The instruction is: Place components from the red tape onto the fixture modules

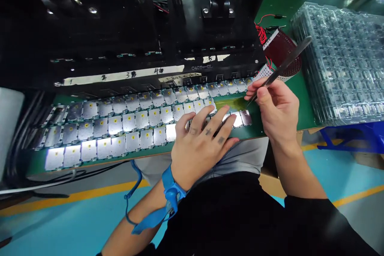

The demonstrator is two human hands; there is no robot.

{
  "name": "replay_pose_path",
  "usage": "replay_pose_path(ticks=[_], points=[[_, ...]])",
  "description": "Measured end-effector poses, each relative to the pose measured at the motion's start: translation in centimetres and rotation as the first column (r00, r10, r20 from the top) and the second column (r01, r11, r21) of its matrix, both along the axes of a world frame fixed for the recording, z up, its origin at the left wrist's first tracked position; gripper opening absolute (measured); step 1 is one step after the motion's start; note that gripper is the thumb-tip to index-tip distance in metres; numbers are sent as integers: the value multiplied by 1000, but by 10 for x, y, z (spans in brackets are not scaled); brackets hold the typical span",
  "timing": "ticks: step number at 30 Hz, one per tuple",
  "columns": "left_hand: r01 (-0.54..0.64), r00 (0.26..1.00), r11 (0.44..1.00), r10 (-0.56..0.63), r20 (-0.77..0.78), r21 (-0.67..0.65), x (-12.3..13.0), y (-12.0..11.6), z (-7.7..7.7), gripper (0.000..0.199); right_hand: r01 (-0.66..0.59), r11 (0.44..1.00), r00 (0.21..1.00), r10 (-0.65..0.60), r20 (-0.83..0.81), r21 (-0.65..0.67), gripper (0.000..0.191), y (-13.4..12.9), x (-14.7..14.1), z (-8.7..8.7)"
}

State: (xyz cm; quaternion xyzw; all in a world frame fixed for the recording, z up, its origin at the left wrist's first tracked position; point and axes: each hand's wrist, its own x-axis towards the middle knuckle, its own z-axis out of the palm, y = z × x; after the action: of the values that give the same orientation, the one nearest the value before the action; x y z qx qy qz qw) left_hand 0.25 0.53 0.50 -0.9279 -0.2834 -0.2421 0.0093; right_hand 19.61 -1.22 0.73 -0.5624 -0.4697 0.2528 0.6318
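Observation:
My left hand, a blue wrist strap on its wrist, lies with fingers spread over the front rows of small boards. Whether its fingertips press on a board I cannot tell. In my right hand is a pair of dark metal tweezers, pinched between thumb and fingers, its tip pointing down at the bench. Flat silvery boards with small yellow squares lie in several rows, partly hidden under my left hand. A yellow-green strip lies between my hands, just left of the tweezers' tip.
A black fixture with numbered tape labels stands behind the rows. At right is a stack of clear plastic trays. Red wires and a dark red perforated board lie between them. The green bench's front edge runs near my lap.

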Motion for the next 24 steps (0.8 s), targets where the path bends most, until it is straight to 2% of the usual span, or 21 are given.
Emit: replay_pose_path(ticks=[5, 9, 13, 18, 24], points=[[-7, 999, 1000, 6, -41, -14, 1, 0, 2, 44, 27, 999, 998, -28, -56, -24, 17, -4, -4, -1], [-17, 997, 1000, 16, -69, -14, 1, 0, 2, 46, 81, 993, 997, -81, 9, -81, 22, -7, -10, 2], [-22, 997, 1000, 21, -68, -14, 1, 0, 3, 45, 76, 989, 997, -75, 13, -124, 20, -11, -11, 4], [-10, 998, 999, 8, -59, -32, 1, 0, 4, 46, 81, 987, 997, -80, 14, -137, 20, -11, -11, 3], [-15, 999, 999, 13, -50, -39, 1, 0, 4, 44, 110, 983, 991, -99, 86, -145, 20, -10, -13, 3]])
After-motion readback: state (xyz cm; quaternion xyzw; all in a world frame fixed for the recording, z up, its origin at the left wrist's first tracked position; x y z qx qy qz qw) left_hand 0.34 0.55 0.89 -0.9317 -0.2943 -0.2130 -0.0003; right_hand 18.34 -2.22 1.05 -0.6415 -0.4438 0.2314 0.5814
